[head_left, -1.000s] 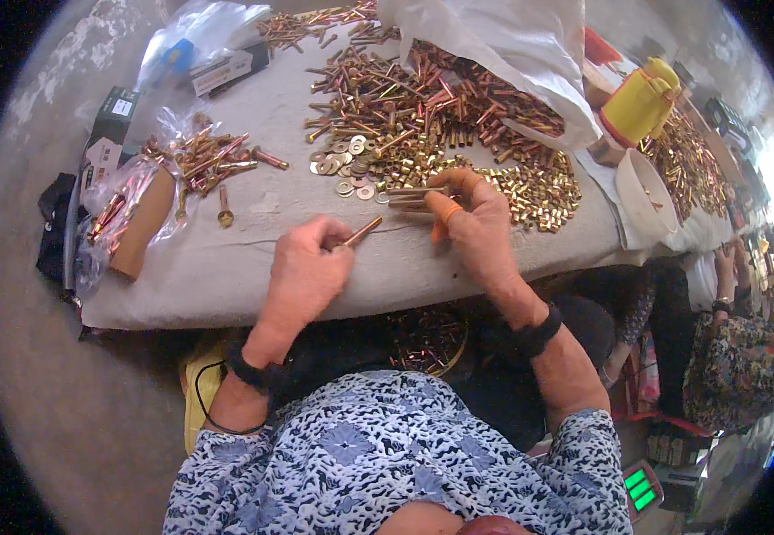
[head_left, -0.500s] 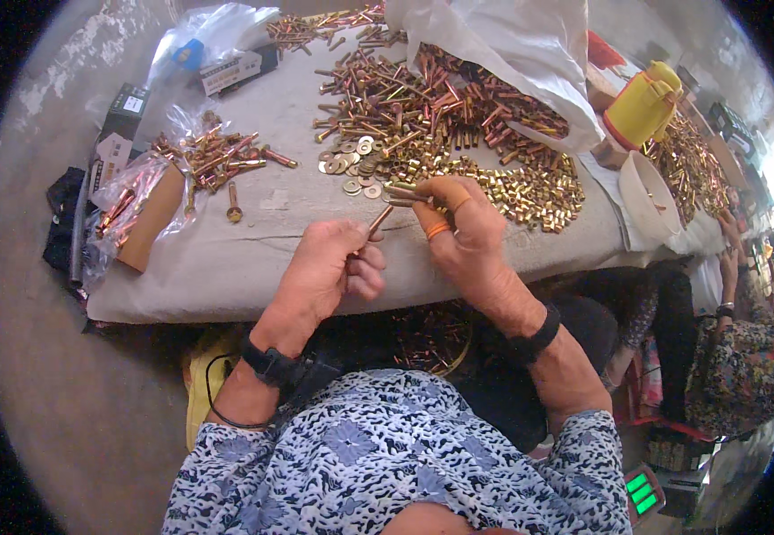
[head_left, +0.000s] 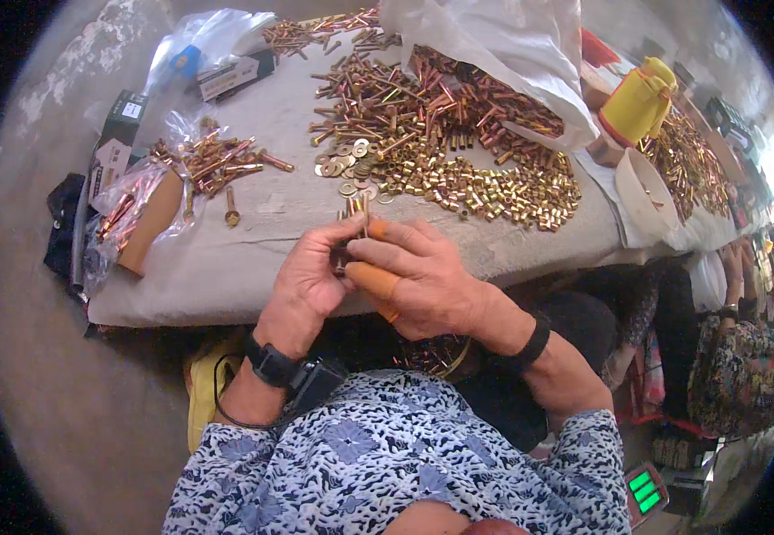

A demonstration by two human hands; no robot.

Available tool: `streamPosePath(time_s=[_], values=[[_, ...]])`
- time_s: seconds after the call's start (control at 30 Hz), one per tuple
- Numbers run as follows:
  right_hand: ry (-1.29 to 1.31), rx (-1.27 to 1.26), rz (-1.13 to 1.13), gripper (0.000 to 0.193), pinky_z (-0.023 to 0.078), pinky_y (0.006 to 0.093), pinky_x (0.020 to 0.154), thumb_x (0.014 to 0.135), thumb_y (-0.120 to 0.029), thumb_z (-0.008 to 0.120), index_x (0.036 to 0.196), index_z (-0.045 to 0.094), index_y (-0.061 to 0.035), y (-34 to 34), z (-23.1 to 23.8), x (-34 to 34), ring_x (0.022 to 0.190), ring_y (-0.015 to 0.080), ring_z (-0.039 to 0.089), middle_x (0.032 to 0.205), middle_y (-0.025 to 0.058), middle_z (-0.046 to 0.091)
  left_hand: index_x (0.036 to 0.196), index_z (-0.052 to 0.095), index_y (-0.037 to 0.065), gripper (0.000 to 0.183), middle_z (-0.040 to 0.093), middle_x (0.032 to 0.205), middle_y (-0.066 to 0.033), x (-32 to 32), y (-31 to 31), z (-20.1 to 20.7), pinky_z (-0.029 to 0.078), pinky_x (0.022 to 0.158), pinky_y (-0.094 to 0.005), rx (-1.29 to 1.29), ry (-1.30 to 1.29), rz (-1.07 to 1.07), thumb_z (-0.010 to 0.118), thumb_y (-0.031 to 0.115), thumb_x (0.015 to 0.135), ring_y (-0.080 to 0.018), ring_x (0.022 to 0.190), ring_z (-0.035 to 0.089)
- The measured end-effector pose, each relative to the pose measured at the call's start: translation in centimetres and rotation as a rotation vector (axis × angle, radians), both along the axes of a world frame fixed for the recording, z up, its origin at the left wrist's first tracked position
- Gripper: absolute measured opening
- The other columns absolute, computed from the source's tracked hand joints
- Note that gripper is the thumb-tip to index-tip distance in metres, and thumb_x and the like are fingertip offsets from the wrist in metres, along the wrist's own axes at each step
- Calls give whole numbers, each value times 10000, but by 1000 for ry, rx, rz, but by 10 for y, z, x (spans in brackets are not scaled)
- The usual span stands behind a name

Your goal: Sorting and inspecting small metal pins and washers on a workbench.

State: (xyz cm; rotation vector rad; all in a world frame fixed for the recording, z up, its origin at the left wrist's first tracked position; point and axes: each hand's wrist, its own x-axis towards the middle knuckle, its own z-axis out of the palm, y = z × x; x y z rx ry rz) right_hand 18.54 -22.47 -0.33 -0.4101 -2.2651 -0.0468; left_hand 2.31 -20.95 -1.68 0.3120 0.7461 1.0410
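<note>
Your left hand [head_left: 305, 276] and right hand [head_left: 432, 281] have come together, both now closed around slender gold-toned metal pieces [head_left: 356, 209]; earlier they were apart. Round silvery washers [head_left: 338, 165] lie just beyond your fingertips. The grey cloth-covered bench [head_left: 200, 276] ends beneath your hands; bare cloth stretches leftward of them.

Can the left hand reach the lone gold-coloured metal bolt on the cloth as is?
Probably yes: just pale grey cloth seems to lie between the left hand and the lone gold-coloured metal bolt. But that hand is closed on shiny gold-coloured metal pieces together with the right hand, so would likely need freeing first.
</note>
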Motion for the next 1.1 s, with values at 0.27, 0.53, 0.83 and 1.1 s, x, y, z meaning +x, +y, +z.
streamPosePath(time_s=[0.27,0.53,0.83,1.1], values=[[278,-183,-308,231,481,380,599,709,-47,634,936,592,-59,35,1,14,700,293,591,805,122,595,947,560,22,223,601,698,-60,-32,-4,21,474,408,-237,251,352,-59,623,184,808,-143,565,610],[-347,-331,-583,122,487,403,583,720,-112,551,828,569,-58,57,-10,-9,690,309,595,775,132,577,947,545,24,203,614,757,-97,-23,-5,19,495,419,-231,244,425,-144,609,143,796,-142,578,614],[-298,-307,-578,101,487,406,579,699,-87,548,792,552,-47,60,-16,-7,689,319,595,765,141,568,937,544,33,208,616,755,-87,-19,-4,23,462,403,-212,236,455,-135,626,128,770,-123,566,599],[-283,-305,-580,92,481,425,566,710,-88,543,789,540,-41,61,-17,-5,674,329,592,776,147,566,945,541,20,221,619,762,-98,-18,-4,21,471,407,-216,226,460,-119,619,121,766,-133,568,603]])
